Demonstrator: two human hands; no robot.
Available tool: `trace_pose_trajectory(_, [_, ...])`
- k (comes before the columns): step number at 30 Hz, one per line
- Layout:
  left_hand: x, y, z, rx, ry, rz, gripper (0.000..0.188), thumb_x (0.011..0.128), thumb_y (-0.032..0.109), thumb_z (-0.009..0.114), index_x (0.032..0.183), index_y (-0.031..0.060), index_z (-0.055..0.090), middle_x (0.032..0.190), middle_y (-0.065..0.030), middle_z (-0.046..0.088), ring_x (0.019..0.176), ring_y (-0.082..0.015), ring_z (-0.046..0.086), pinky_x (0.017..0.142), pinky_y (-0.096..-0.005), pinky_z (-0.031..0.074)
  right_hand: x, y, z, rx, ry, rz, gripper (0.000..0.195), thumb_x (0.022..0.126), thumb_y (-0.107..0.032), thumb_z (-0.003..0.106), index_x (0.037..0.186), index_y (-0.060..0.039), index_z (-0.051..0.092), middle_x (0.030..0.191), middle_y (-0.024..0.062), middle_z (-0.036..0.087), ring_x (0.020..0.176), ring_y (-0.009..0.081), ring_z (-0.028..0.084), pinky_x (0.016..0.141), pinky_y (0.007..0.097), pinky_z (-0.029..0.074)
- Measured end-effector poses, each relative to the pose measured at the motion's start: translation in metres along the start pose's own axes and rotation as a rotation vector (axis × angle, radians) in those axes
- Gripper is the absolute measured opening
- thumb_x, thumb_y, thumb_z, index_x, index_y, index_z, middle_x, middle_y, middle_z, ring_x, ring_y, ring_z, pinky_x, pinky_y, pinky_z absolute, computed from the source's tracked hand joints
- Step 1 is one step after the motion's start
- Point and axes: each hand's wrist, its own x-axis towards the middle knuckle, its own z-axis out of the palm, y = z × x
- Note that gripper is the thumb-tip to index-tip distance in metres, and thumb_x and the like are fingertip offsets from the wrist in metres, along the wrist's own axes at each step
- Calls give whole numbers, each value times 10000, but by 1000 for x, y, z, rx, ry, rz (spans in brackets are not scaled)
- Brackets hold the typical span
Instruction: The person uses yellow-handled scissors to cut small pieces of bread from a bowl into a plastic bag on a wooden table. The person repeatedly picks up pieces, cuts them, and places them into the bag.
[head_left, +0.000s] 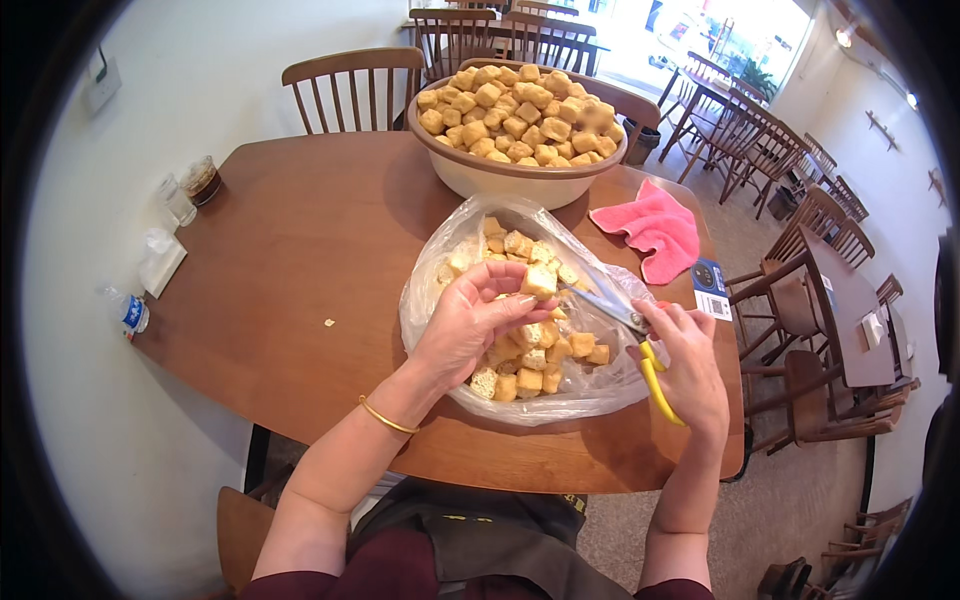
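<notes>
Between the thumb and fingers of my left hand (480, 315) is a fried tofu cube (539, 281) with a pale face showing. My right hand (686, 360) holds scissors with yellow handles (658, 390); their blades are parted and point toward the cube, close to its right side. Below both hands a clear plastic bag (442, 247) lies spread on the wooden table, with many tofu cubes (529, 379) in it, some showing pale, porous faces. Behind the bag stands a large round tub (510, 180) with a brown rim, heaped with golden tofu cubes (525, 112).
A pink cloth (652, 229) and a printed card (711, 289) lie on the table's right side. Along the left wall are a cup of dark liquid (201, 181), a clear cup (177, 200), a tissue pack (161, 262) and a plastic bottle (129, 311). Wooden chairs (352, 82) stand beyond the table.
</notes>
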Motion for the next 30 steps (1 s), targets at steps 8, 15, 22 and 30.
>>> trace_pose_trajectory(8, [-2,-3,8,29,2,-10,338,973,45,674,1289,10,558,1211,-134,666,1096,-216,692,985,-346,588,1,-11,8,9,-66,-35,575,792,-98,777,1333,-51,588,1077,148,621,1094,319,586,1046,447,323])
trace_pose_trajectory(15, [-2,-12,6,72,-7,-13,338,966,25,674,1281,-12,558,1223,-128,658,1096,-205,687,991,-352,583,3,-14,12,41,-64,-47,570,791,-90,773,1328,-50,587,1069,149,619,1121,315,585,1058,451,325])
trace_pose_trajectory(22, [-4,-7,12,58,6,-7,298,978,41,662,1256,-10,566,1212,-137,668,1106,-214,690,982,-352,586,2,-15,10,47,-57,-25,489,806,-83,756,1279,-89,634,1011,106,647,980,291,585,965,409,358])
trace_pose_trajectory(30, [-2,-9,5,41,36,-16,261,985,69,663,1223,3,580,1199,-152,673,1081,-244,713,958,-353,599,4,-19,6,40,-78,9,473,769,-228,853,1197,-85,714,766,34,628,789,209,547,838,345,382])
